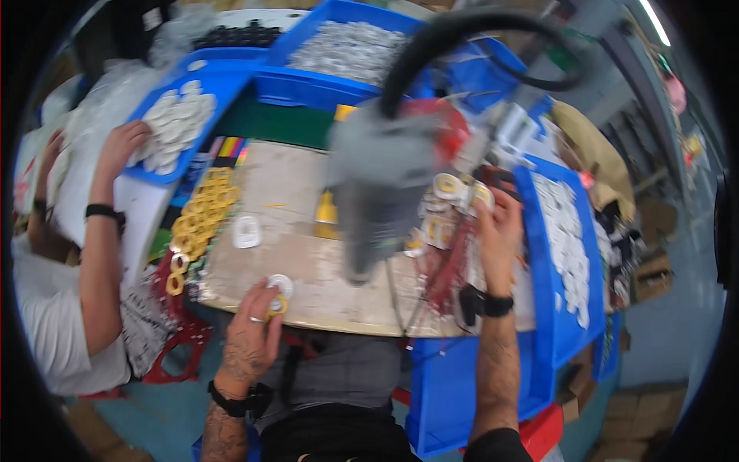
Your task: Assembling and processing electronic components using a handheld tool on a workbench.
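My left hand (250,331) is closed at the table's front edge, its fingers round a yellow ring (277,305). A round white plastic piece (280,285) sits against that ring at the fingertips. On the right, my right hand (499,227) pinches a white-and-yellow round part (483,195) at the edge of a pile of similar assembled parts (440,219) with thin red wires (454,266). A grey, blurred hanging tool (377,162), seemingly a powered screwdriver, hangs between my hands. One white rounded piece (246,232) lies alone on the worktable (300,266).
Rows of yellow rings (202,212) line the table's left side. Blue trays of white pieces stand at the back (292,46), left (231,69) and right (543,269). A co-worker's hand (123,146) reaches by the left tray. A black cord (400,69) loops overhead.
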Available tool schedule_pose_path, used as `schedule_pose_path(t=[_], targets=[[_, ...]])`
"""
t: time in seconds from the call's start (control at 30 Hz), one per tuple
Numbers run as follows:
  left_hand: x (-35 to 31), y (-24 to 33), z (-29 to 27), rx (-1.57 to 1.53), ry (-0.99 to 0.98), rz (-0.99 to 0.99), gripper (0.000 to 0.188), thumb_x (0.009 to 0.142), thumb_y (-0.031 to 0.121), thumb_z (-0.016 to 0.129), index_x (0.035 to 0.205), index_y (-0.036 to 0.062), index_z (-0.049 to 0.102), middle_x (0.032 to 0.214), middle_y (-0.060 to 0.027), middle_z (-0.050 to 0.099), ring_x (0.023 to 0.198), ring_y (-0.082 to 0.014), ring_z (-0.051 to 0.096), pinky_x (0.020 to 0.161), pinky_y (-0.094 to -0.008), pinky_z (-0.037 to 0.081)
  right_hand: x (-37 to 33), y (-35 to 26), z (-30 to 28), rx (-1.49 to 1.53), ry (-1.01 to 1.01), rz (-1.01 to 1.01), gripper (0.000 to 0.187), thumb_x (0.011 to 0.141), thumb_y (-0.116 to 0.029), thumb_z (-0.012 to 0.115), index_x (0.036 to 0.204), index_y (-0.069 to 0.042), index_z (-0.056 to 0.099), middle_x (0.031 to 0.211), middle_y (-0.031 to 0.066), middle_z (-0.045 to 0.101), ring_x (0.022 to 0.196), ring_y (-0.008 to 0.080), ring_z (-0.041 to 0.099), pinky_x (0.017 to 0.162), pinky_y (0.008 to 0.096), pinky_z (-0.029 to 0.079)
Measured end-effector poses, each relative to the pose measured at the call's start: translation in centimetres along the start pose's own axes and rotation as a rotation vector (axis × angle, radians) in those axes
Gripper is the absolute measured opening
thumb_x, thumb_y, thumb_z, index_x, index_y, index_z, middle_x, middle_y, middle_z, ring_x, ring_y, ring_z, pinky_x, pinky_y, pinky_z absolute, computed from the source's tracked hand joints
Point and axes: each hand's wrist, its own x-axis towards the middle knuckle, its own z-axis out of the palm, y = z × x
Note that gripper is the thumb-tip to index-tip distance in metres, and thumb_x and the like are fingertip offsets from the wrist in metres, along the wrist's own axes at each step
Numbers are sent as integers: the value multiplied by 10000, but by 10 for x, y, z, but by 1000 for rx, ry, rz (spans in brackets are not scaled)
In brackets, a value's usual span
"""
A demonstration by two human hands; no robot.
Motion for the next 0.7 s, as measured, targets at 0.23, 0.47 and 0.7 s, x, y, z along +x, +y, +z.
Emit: schedule_pose_path(t=[0.23, 0.47, 0.7], targets=[[32, 23, 22, -35, -97, 125, 469, 931, -17, 675, 1384, 4, 553, 1352, -262, 617, 1280, -474, 591, 1084, -493, 492, 24, -8, 24, -380, -5, -15, 357, 1007, -182, 734, 1288, 2, 614, 803, 54, 690, 693, 114, 628, 621, 305, 480], [30, 27, 13, -36, 66, 74, 349, 909, -7, 712, 1248, 9, 631, 1219, -191, 695, 1079, -407, 650, 928, -463, 528, 42, 13, 2, -612, 77, -97, 368, 1002, -230, 737, 1289, -12, 661, 873, 99, 688, 784, 174, 633, 711, 309, 497], [18, -9, 16, 236, 205, -41, 100, 917, 50, 733, 1006, 20, 699, 1196, -183, 707, 1061, -390, 680, 880, -468, 575, -39, -70, 34, -208, 266, -418, 347, 1024, -115, 657, 1345, 14, 629, 1130, 88, 642, 1050, 206, 594, 943, 376, 487]])
